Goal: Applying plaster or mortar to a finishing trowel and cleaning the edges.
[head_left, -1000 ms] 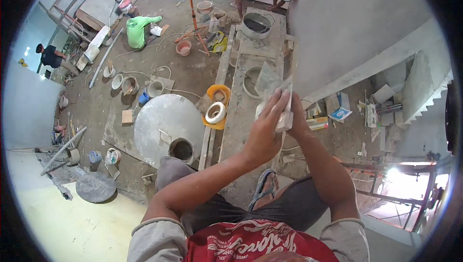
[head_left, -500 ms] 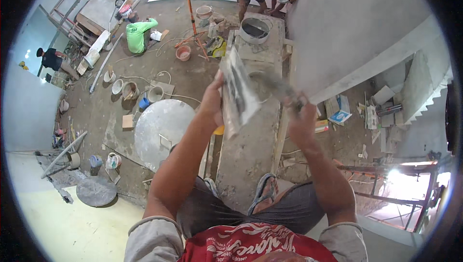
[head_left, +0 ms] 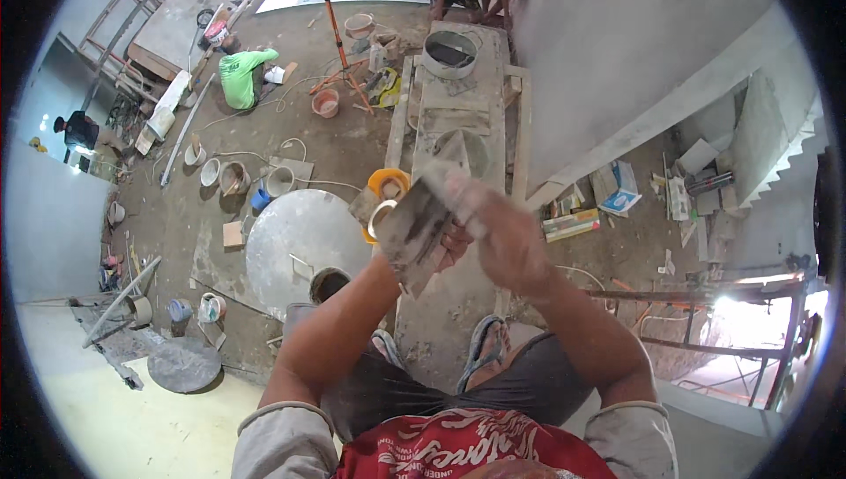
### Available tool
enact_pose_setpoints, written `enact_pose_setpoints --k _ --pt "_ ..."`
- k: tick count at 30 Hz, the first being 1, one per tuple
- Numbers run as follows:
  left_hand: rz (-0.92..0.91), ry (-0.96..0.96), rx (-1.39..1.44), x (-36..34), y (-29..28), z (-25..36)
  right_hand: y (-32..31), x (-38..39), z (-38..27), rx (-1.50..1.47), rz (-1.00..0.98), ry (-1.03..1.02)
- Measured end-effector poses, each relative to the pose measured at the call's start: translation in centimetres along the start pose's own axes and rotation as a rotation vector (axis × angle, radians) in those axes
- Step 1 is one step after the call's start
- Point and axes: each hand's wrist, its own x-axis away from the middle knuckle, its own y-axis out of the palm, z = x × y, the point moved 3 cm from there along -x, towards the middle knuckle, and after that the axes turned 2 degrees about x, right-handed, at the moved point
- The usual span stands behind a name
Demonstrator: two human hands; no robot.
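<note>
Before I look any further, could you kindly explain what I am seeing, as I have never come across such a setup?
There is no machine here, just a left hand and a right hand, both bare. The view comes from the left one of two wide fisheye cameras worn on the head, looking down, so straight edges bend near the rim. The left hand holds a flat, grey-smeared plate. The right hand is by the plate's right side, too blurred to tell whether it holds anything. Below them runs a long plank, with a round tub standing toward its far end. To the plank's left lies a large grey disc.
</note>
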Motion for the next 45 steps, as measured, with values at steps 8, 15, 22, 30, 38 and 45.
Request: enact_pose_setpoints --k 8,15,22,30,38,45 --pt "0.152 -0.131 -0.436 0.3 5.2 1.5 -4.1 1.5 9.0 0.243 0.103 0.691" --pt "0.328 0.606 -1.317 2.0 9.0 5.5 -2.7 3.4 8.1 0.08 -0.346 0.623" --pt "0.414 0.744 -2.465 3.2 10.3 2.8 -1.5 5.5 6.5 0.347 -1.065 0.532" --pt "0.144 0.056 -2.586 3.1 8.1 1.6 -0.5 6.0 5.3 0.316 -1.205 0.525" --pt "0.123 0.065 -2.608 3.6 8.0 1.6 0.1 6.7 5.3 0.257 -1.21 0.507" --pt "0.139 -0.089 -2.626 4.1 6.3 1.7 0.9 7.2 5.6 0.3 -1.277 0.459"
